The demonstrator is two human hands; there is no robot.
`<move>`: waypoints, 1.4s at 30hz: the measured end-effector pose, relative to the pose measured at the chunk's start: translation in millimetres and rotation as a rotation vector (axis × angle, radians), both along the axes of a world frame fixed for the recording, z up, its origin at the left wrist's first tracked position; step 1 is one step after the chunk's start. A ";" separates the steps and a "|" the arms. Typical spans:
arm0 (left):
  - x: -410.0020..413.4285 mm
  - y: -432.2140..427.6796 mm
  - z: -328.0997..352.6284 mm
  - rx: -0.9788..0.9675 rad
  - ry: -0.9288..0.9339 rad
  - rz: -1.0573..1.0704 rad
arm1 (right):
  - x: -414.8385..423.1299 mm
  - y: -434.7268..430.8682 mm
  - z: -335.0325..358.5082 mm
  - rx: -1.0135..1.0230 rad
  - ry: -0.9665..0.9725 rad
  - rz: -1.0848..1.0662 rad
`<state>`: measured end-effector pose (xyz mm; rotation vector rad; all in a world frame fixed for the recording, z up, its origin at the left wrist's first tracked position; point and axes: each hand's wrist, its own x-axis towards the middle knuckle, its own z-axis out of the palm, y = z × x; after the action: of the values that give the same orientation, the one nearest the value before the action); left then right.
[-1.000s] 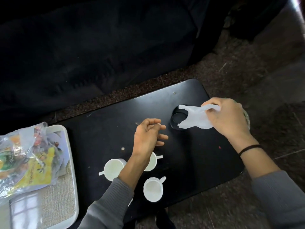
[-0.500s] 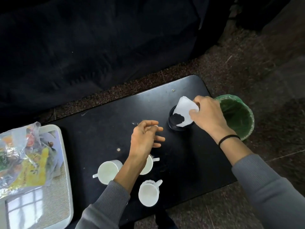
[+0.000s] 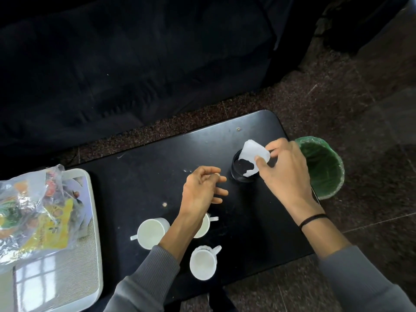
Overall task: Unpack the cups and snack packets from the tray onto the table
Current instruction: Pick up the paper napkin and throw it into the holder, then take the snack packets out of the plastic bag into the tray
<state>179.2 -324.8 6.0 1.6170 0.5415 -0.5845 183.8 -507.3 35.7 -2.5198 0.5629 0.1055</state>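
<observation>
Three white cups stand on the black table (image 3: 139, 172): one at the left (image 3: 151, 233), one partly under my left wrist (image 3: 203, 226), one nearest me (image 3: 203, 263). My left hand (image 3: 202, 192) hovers above the table with loosely curled fingers and holds nothing. My right hand (image 3: 286, 170) pinches a white tissue (image 3: 253, 154) over a black round holder (image 3: 242, 172). A clear bag of snack packets (image 3: 33, 210) lies on the white tray (image 3: 94, 221) at the left.
A green-lined waste bin (image 3: 324, 167) stands on the floor just past the table's right end. A dark sofa (image 3: 135, 64) runs along the far side. Small crumbs dot the table's middle.
My right hand has brought the white tissue in from the right, folded it smaller, and now holds it over the black holder. The left hand has barely moved.
</observation>
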 end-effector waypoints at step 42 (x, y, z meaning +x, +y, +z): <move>-99.1 436.4 -2.2 0.567 -0.096 0.246 | -40.9 470.4 -19.9 0.140 0.167 0.756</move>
<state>80.0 111.6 3.8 2.0543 0.8732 -0.1692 142.9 -36.9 15.8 -2.4615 -0.3533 0.6103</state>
